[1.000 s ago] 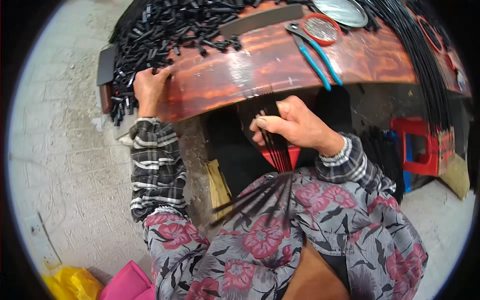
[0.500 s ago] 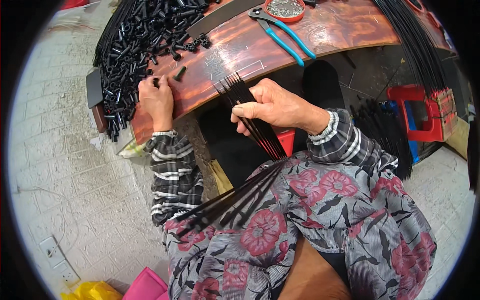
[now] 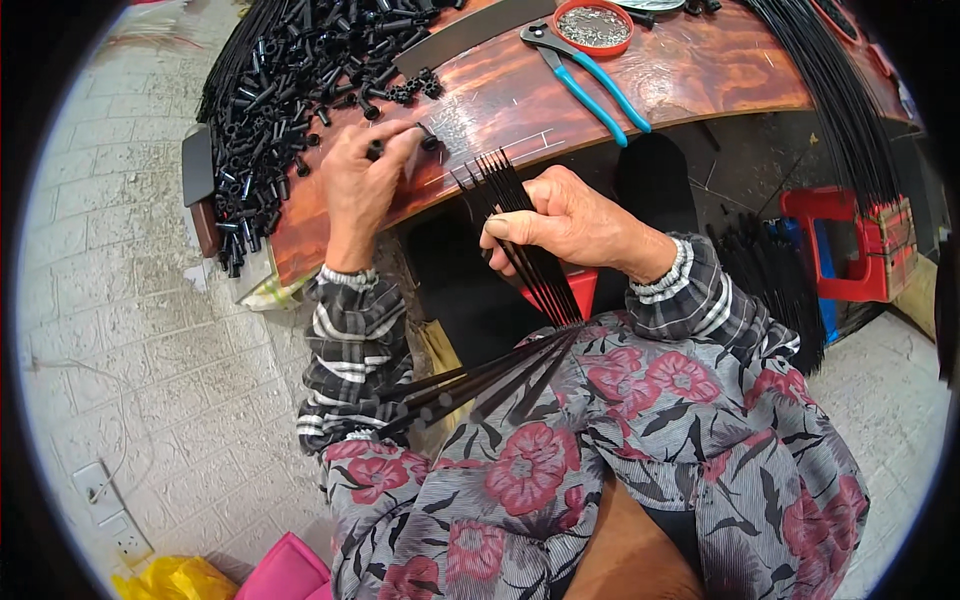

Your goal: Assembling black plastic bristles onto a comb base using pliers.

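My right hand point(image 3: 575, 225) is closed around a fanned bundle of thin black umbrella ribs point(image 3: 535, 260). Their slim tips stick up past my thumb; lower down the ribs come together over my lap, and longer black pieces spread from there to the left. On the table's near edge my left hand point(image 3: 362, 190) has its fingers bent around a small black plastic tube point(image 3: 375, 149), mostly hidden by them. Its outstretched fingertip reaches a second flanged black tube point(image 3: 429, 138) on the tabletop. Whether that one is gripped too is hard to see.
A large heap of black tubular parts point(image 3: 290, 95) covers the table's left. Blue-handled pliers point(image 3: 600, 95) lie beside a red dish of small metal bits point(image 3: 595, 25). More black rods point(image 3: 830, 100) hang over the right edge, above a red stool point(image 3: 840, 245).
My left hand has moved right along the table, from beside the heap to the flanged tube. My right hand keeps its hold on the ribs; the whole view has shifted slightly.
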Action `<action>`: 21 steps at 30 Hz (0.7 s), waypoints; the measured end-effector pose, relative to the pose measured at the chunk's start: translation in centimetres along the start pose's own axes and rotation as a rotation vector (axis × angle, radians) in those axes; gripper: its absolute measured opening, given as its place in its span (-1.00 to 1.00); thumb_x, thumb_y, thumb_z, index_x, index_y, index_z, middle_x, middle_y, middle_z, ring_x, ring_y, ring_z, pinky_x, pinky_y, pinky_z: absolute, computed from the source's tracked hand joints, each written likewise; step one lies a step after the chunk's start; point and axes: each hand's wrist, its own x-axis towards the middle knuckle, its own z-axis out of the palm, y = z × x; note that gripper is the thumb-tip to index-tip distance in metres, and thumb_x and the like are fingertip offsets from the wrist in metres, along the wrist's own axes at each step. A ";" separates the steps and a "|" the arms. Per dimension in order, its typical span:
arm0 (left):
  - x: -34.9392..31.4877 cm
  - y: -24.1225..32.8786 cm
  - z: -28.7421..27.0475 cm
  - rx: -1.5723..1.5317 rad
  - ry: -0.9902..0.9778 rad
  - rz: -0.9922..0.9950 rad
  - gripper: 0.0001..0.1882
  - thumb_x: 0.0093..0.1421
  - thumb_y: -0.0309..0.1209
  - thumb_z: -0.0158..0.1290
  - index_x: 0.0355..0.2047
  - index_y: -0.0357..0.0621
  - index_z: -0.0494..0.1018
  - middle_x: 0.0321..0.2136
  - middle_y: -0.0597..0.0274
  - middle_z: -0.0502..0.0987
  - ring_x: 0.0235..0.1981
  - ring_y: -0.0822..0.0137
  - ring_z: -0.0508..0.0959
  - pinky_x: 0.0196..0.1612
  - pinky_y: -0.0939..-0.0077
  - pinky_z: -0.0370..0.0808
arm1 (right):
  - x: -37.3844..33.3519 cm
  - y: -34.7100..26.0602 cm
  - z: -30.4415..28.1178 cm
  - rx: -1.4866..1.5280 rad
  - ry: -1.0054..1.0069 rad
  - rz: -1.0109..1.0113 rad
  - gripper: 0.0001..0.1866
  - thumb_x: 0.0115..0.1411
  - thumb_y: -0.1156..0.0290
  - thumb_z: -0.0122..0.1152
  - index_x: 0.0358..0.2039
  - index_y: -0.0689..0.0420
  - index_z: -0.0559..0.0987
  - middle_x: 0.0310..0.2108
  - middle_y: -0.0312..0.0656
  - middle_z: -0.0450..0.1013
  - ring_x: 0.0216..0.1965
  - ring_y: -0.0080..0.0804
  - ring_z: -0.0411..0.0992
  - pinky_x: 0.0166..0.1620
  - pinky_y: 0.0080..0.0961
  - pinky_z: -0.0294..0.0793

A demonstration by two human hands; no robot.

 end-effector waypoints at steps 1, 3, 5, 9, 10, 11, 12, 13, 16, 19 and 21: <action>0.2 0.3 0.5 -0.003 0.000 0.005 -0.85 -0.10 -0.44 0.15 -0.45 -0.14 0.55 -0.64 0.25 0.41 -0.58 0.46 0.39 -0.48 0.63 0.31 | 0.0 -0.1 0.0 -0.005 0.015 0.002 -0.73 0.10 0.35 0.01 -0.49 0.35 0.51 -0.60 -0.19 0.47 -0.57 -0.57 0.44 -0.48 -0.71 0.43; 0.4 1.0 1.3 -0.180 -0.057 -0.183 -0.86 -0.10 -0.43 0.14 -0.48 -0.18 0.54 -0.68 0.27 0.43 -0.66 0.52 0.39 -0.56 0.65 0.30 | 0.0 0.0 -0.1 -0.014 0.007 -0.008 -0.73 0.10 0.35 0.01 -0.49 0.35 0.51 -0.60 -0.19 0.47 -0.57 -0.58 0.44 -0.48 -0.71 0.43; 0.6 1.4 1.4 -0.270 -0.082 -0.271 -0.87 -0.10 -0.43 0.13 -0.49 -0.19 0.54 -0.70 0.28 0.44 -0.70 0.55 0.39 -0.60 0.66 0.30 | -0.1 0.0 -0.1 -0.026 -0.001 -0.018 -0.73 0.10 0.35 0.02 -0.49 0.34 0.51 -0.59 -0.19 0.47 -0.57 -0.58 0.44 -0.47 -0.71 0.43; 0.1 0.6 1.6 -0.283 -0.198 -0.451 -0.88 -0.12 -0.49 0.10 -0.49 -0.22 0.53 -0.68 0.36 0.44 -0.67 0.61 0.38 -0.59 0.70 0.31 | -0.3 0.3 0.0 -0.004 0.006 -0.009 -0.74 0.09 0.35 0.02 -0.48 0.33 0.51 -0.59 -0.20 0.47 -0.57 -0.58 0.44 -0.47 -0.72 0.43; -0.3 0.2 1.8 -0.227 -0.153 -0.375 -0.86 -0.13 -0.51 0.10 -0.47 -0.20 0.53 -0.66 0.38 0.44 -0.66 0.60 0.38 -0.58 0.69 0.32 | -0.3 0.4 -0.1 -0.003 0.004 -0.006 -0.74 0.09 0.36 0.02 -0.48 0.33 0.51 -0.59 -0.20 0.47 -0.56 -0.59 0.44 -0.47 -0.72 0.43; -0.6 0.6 1.7 -0.174 -0.111 -0.297 -0.83 -0.14 -0.52 0.10 -0.45 -0.19 0.53 -0.64 0.40 0.44 -0.66 0.60 0.38 -0.57 0.68 0.32 | -0.4 0.5 -0.1 -0.001 0.010 -0.008 -0.74 0.09 0.36 0.02 -0.48 0.33 0.51 -0.59 -0.20 0.47 -0.56 -0.59 0.44 -0.47 -0.72 0.43; -1.0 1.1 1.5 -0.175 -0.117 -0.295 -0.83 -0.14 -0.52 0.10 -0.45 -0.19 0.53 -0.64 0.40 0.44 -0.66 0.60 0.38 -0.57 0.68 0.32 | -0.3 0.6 -0.1 -0.012 0.019 -0.028 -0.75 0.09 0.36 0.02 -0.48 0.33 0.51 -0.59 -0.20 0.47 -0.56 -0.59 0.44 -0.47 -0.72 0.43; -1.4 1.7 1.4 -0.393 -0.063 -0.362 -0.79 -0.11 -0.55 0.08 -0.37 -0.23 0.49 -0.63 0.36 0.44 -0.65 0.56 0.39 -0.57 0.69 0.33 | -0.3 0.7 -0.1 -0.021 0.027 -0.045 -0.75 0.09 0.36 0.02 -0.48 0.33 0.51 -0.59 -0.20 0.47 -0.57 -0.58 0.44 -0.47 -0.71 0.43; -2.4 2.4 1.4 -0.948 0.015 -0.479 -0.67 0.02 -0.60 0.01 -0.15 -0.36 0.34 -0.54 0.20 0.45 -0.57 0.41 0.48 -0.56 0.67 0.43 | -0.1 0.6 -0.4 0.062 0.014 -0.001 -0.76 0.08 0.37 0.03 -0.47 0.33 0.51 -0.59 -0.20 0.47 -0.57 -0.57 0.44 -0.47 -0.69 0.44; -3.5 3.6 0.9 -1.246 0.012 -0.581 -0.67 0.04 -0.58 0.01 -0.14 -0.31 0.32 -0.44 0.11 0.48 -0.53 0.33 0.51 -0.54 0.59 0.48 | 0.1 0.5 -0.4 0.059 -0.001 -0.009 -0.76 0.09 0.37 0.03 -0.46 0.33 0.50 -0.59 -0.18 0.47 -0.57 -0.54 0.45 -0.47 -0.68 0.45; -3.9 3.8 1.0 -1.328 -0.019 -0.571 -0.67 0.07 -0.56 -0.02 -0.11 -0.28 0.30 -0.35 0.01 0.48 -0.48 0.28 0.53 -0.50 0.53 0.52 | 0.4 0.8 -0.4 0.081 -0.014 -0.004 -0.76 0.09 0.35 0.04 -0.45 0.32 0.50 -0.60 -0.18 0.47 -0.57 -0.54 0.45 -0.48 -0.68 0.46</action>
